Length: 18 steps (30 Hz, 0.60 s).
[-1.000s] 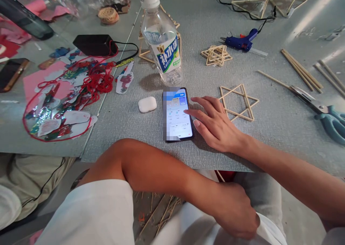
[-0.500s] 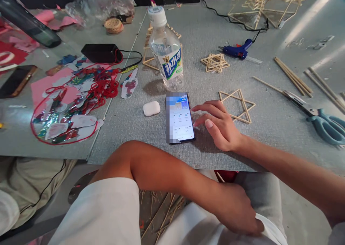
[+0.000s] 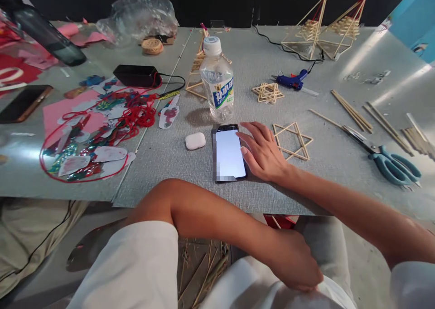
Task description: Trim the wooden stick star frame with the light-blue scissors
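A phone (image 3: 231, 155) lies flat on the table with a nearly blank white screen; part of its left side is blurred out. My right hand (image 3: 263, 152) rests beside it, palm down, fingers apart and holding nothing, with fingertips over its upper right edge. Close by on the right is a flat six-pointed star of thin sticks (image 3: 303, 141). My left hand (image 3: 297, 263) hangs below the table edge over my lap, its fingers curled out of sight. A white earbud case (image 3: 195, 141) sits left of the phone, and a clear plastic bottle (image 3: 217, 80) stands behind it.
Scissors (image 3: 396, 164), wooden sticks (image 3: 351, 112), a blue glue gun (image 3: 292, 79) and a layered stick star (image 3: 268, 93) lie to the right. On the left are red cord (image 3: 139, 116), paper cutouts (image 3: 110, 154), a black box (image 3: 137, 75) and another phone (image 3: 25, 103).
The phone screen has gone from a page of items to almost blank white. My right hand has shifted up and left onto the phone's edge. The view has tilted upward.
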{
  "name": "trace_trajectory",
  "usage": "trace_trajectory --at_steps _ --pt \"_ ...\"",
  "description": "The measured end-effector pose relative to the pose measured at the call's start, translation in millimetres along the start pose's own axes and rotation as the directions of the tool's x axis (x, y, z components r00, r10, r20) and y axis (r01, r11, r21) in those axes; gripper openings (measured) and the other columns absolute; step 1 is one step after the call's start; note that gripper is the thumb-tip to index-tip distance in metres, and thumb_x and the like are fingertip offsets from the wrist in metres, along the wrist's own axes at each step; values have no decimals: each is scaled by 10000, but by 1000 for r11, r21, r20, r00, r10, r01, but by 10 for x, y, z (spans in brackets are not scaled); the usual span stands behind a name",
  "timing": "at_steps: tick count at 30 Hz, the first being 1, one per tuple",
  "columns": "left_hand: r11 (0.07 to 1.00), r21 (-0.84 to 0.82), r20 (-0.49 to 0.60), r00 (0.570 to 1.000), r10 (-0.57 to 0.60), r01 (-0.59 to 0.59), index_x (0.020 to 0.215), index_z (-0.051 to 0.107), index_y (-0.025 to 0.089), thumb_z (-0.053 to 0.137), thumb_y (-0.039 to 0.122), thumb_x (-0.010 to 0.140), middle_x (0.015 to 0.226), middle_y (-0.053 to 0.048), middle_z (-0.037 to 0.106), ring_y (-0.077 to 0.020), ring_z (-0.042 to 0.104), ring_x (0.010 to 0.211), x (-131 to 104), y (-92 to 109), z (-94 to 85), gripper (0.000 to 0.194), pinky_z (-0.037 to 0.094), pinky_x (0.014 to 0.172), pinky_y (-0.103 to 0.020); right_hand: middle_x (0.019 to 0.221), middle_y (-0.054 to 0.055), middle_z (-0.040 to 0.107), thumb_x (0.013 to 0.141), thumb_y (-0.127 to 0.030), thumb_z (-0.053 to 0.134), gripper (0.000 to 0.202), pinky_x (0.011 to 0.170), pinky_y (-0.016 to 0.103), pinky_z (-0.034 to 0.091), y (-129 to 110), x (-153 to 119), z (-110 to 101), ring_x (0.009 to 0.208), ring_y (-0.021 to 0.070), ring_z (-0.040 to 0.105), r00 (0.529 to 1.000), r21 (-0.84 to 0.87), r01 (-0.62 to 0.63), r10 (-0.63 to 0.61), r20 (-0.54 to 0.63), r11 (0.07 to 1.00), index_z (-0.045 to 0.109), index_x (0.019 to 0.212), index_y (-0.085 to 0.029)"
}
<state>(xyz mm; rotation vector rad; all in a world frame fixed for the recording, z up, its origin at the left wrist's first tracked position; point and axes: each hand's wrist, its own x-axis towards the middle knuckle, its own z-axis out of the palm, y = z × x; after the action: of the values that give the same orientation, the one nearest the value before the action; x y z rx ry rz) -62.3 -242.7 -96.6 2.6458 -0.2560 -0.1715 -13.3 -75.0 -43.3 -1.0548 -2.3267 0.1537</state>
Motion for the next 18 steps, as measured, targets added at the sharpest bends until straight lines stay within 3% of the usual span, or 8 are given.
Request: trace_trajectory --at_steps 3,7,11,14,18 --pt "999 38 21 1000 11 -12 936 715 265 566 401 1139 717 20 760 -233 757 643 8 21 1 287 439 483 -410 1692 216 584 1208 -473 316 597 1282 672 408 -28 -28 1 1567 409 468 999 -42 -12 10 -44 999 755 1427 -135" --pt "999 38 62 998 0 -2 1006 745 269 506 416 1167 731 11 763 -229 768 666 -11 38 -23 323 475 493 -411 1702 199 570 1202 -484 337 595 1285 677 405 -43 -46 -17 1579 413 451 1000 -42 -17 17 -15 999 807 1377 -164" --pt "1000 3 75 997 -2 2 997 761 258 502 410 1166 703 12 750 -233 741 627 5 31 31 344 467 468 -413 1771 164 500 1195 -512 375 560 1270 659 425 -35 -35 -48 1610 396 428 986 58 133 -138 92 989 804 1426 -236" --pt "1000 0 32 999 -14 14 1017 797 246 551 418 1145 677 16 733 -217 639 490 47 31 151 327 428 439 -411 1778 155 495 1204 -489 352 553 1278 651 428 -24 -36 -75 1612 380 431 974 130 189 -203 103 973 745 1515 -255" --pt "1000 17 -1 1000 -10 10 993 828 257 638 405 1109 669 36 722 -169 437 353 52 52 233 268 389 424 -396 1697 177 581 1216 -441 300 577 1314 634 414 -16 -43 -96 1568 372 468 992 155 115 -121 34 981 764 1460 -199"
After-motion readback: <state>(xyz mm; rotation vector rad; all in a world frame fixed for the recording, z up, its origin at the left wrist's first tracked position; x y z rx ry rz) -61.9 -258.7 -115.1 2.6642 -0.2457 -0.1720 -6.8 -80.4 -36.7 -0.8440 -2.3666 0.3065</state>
